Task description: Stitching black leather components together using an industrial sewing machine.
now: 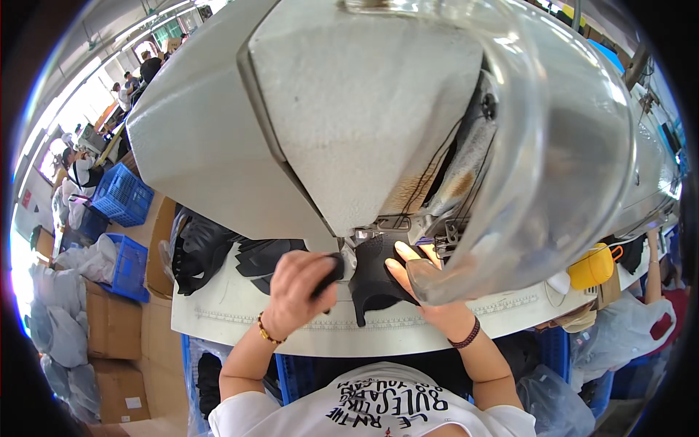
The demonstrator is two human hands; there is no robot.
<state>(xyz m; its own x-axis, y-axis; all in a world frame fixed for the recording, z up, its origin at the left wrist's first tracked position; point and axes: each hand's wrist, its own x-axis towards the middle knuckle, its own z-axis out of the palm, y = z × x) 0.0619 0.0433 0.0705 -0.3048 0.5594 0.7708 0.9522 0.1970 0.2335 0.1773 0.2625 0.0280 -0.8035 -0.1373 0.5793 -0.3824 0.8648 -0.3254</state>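
Curling around a small dark item, the left hand is just in front of the sewing machine, while the right hand lies open, spread fingers on the black piece, which extends from under the machine toward the desk's near edge. Left of the machine, flat dark pieces crowd that hand, with a dark pile farther out; in front of the machine, a white band with a ruler strip leaves some room along the curved edge, and right of the machine is a yellow container.
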